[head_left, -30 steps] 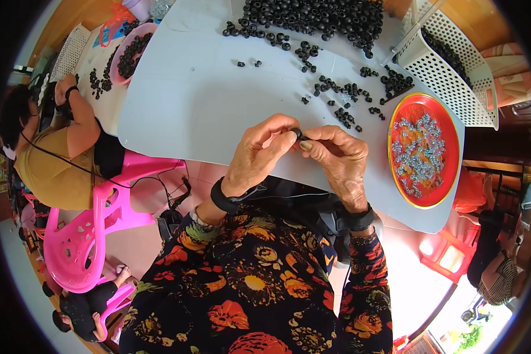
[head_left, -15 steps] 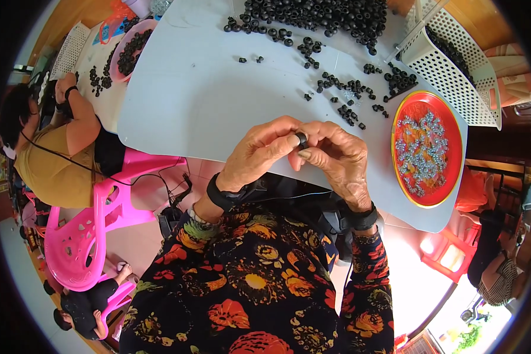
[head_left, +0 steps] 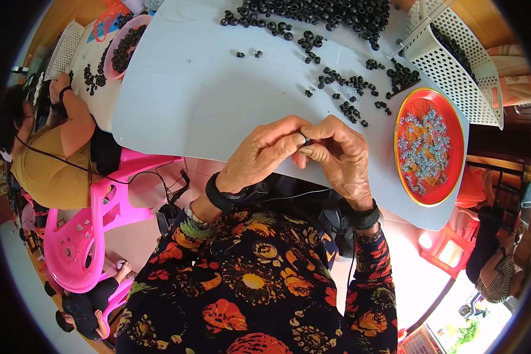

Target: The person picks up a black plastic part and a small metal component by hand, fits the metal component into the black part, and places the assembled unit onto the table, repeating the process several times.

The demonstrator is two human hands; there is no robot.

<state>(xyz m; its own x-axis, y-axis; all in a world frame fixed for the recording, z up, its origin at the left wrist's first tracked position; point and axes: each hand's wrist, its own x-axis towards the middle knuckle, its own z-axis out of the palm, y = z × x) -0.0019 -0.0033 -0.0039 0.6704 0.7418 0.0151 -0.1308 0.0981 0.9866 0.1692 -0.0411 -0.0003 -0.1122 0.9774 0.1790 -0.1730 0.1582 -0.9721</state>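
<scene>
My left hand (head_left: 262, 147) and my right hand (head_left: 341, 158) meet above the table's near edge. Between their fingertips is a small round black plastic piece (head_left: 305, 140), pinched from both sides and mostly covered by the thumbs and fingers. Whether something smaller is being fitted into it, I cannot tell. Beyond my hands, loose black pieces (head_left: 351, 82) of a similar kind lie scattered on the grey table (head_left: 183, 94). To the right of my right hand stands a red tray (head_left: 456, 147) with a yellow rim, holding many small shiny clear-bluish pieces (head_left: 422, 150).
A large heap of black pieces (head_left: 330, 13) covers the table's far side. At the far right leans a white perforated basket (head_left: 436, 74) with more inside. On the left, a person (head_left: 53, 147) sits by a pink chair (head_left: 76, 253) near a pink bowl (head_left: 113, 68).
The black piece has turned between my fingertips and is now more covered. My right fingers have closed further over it. Both hands stay in nearly the same place.
</scene>
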